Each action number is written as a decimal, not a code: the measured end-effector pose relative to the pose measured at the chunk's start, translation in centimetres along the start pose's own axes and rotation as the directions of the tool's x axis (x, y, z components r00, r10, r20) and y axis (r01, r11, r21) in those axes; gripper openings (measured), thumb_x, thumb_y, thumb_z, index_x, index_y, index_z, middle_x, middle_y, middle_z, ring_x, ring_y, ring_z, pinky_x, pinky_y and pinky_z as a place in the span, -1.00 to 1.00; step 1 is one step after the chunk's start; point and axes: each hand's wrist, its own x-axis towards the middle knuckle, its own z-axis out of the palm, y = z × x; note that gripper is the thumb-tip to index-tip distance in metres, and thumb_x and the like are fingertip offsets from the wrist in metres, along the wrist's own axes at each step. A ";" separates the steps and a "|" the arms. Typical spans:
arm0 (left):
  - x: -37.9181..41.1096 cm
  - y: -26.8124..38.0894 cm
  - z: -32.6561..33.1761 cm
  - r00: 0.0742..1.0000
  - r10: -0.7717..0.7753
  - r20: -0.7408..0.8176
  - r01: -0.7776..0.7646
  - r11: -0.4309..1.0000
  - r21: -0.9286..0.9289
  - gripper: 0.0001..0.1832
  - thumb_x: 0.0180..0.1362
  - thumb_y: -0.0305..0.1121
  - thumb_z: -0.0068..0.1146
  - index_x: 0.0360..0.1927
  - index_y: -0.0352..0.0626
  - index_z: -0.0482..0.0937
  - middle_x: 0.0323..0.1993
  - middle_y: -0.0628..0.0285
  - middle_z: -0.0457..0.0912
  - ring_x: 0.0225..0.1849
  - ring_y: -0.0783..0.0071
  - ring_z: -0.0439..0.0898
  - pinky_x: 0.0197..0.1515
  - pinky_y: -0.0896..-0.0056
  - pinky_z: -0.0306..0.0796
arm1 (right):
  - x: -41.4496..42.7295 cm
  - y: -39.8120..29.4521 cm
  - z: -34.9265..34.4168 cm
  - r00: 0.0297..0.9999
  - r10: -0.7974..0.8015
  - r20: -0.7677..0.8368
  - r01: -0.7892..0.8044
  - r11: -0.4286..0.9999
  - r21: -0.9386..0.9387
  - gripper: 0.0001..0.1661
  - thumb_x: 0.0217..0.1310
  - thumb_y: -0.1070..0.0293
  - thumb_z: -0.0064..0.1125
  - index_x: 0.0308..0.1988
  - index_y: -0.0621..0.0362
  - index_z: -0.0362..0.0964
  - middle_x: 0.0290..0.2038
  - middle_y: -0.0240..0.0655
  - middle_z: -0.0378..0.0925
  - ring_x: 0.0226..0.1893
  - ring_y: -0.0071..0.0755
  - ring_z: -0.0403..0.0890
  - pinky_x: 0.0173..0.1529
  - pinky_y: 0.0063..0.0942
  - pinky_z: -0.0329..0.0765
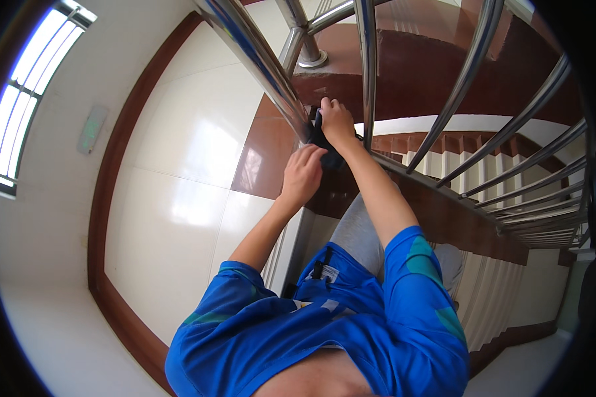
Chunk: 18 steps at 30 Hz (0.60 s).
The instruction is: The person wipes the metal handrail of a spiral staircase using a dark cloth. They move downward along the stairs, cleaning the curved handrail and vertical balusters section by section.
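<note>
A dark cloth-like item (334, 158) lies at the foot of a thick stainless-steel railing post (273, 64). Whether it is a rag or part of a shoe I cannot tell. My right hand (336, 121) grips its upper part, between the thick post and a thinner steel baluster (366, 64). Just below and to the left, my left hand (303, 168) has bent fingers at the item's near-left edge. Whether those fingers pinch it is unclear. One leg in grey trousers (360, 228) reaches up towards the item.
Steel balusters (469, 84) run along the right, with a lower stair flight (477, 166) behind them. More steps (486, 293) descend at lower right. Left lies a glossy tiled landing (179, 149) with brown skirting (102, 218) and a barred window (30, 89).
</note>
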 end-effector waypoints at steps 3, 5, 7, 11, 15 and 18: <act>2.5 -0.5 0.9 0.979 0.106 0.172 -0.116 0.992 0.046 -0.64 -0.08 -0.56 0.18 -0.12 -0.15 0.52 -0.02 0.09 0.48 0.17 0.07 0.41 0.19 0.13 0.32 | 0.0 1.4 2.1 0.976 0.206 -0.070 -0.156 0.887 0.434 -0.85 0.30 0.36 -0.01 -0.26 0.22 0.39 -0.20 -0.08 0.48 -0.14 0.08 0.51 -0.04 -0.08 0.46; 4.1 -1.0 1.3 0.936 0.145 0.319 -0.198 0.970 0.139 -0.64 -0.09 -0.48 0.17 -0.13 -0.20 0.53 0.02 0.06 0.46 0.09 0.11 0.44 0.07 0.19 0.38 | -1.9 1.4 1.9 0.956 0.278 -0.098 -0.157 0.762 0.629 -0.78 0.37 0.34 -0.08 -0.18 0.23 0.45 -0.07 -0.06 0.48 0.03 0.04 0.45 0.14 -0.19 0.37; 5.3 -1.9 1.9 0.831 0.117 0.543 -0.297 0.920 0.257 -0.61 -0.10 -0.44 0.16 -0.10 -0.24 0.52 0.02 0.04 0.47 0.01 0.13 0.47 -0.02 0.24 0.39 | -5.4 1.0 1.5 0.935 0.281 -0.215 -0.024 0.655 0.755 -0.75 0.41 0.33 -0.11 -0.11 0.22 0.45 0.01 -0.07 0.47 0.11 -0.03 0.43 0.22 -0.27 0.33; 7.0 -3.4 4.7 0.720 0.170 0.673 -0.578 0.684 0.445 -0.63 -0.08 -0.32 0.18 -0.13 -0.15 0.56 -0.13 0.21 0.55 -0.04 0.29 0.46 -0.07 0.33 0.31 | -14.8 -3.8 -4.4 0.937 0.334 -0.106 -0.065 0.461 0.885 -0.71 0.46 0.32 -0.18 -0.10 0.23 0.45 0.08 -0.16 0.43 0.18 -0.21 0.39 0.29 -0.38 0.25; 10.7 -5.1 7.0 0.593 0.112 0.798 -0.541 0.789 0.291 -0.49 -0.18 -0.29 0.36 -0.08 -0.11 0.51 -0.14 0.22 0.56 0.03 0.24 0.50 0.05 0.25 0.39 | -19.4 -5.7 -5.5 0.895 0.435 0.098 -0.180 0.152 0.972 -0.70 0.47 0.32 -0.20 -0.10 0.25 0.45 0.06 -0.18 0.43 0.17 -0.28 0.40 0.29 -0.43 0.26; 9.7 -5.7 8.3 0.628 -0.075 0.774 -0.416 0.808 0.416 -0.46 -0.20 -0.28 0.41 -0.09 -0.15 0.47 -0.17 0.12 0.58 -0.06 0.16 0.59 -0.02 0.18 0.47 | -20.2 -6.8 -7.2 0.903 0.415 0.113 -0.177 0.119 0.977 -0.68 0.49 0.35 -0.24 -0.07 0.31 0.42 0.08 -0.15 0.41 0.18 -0.32 0.39 0.35 -0.36 0.26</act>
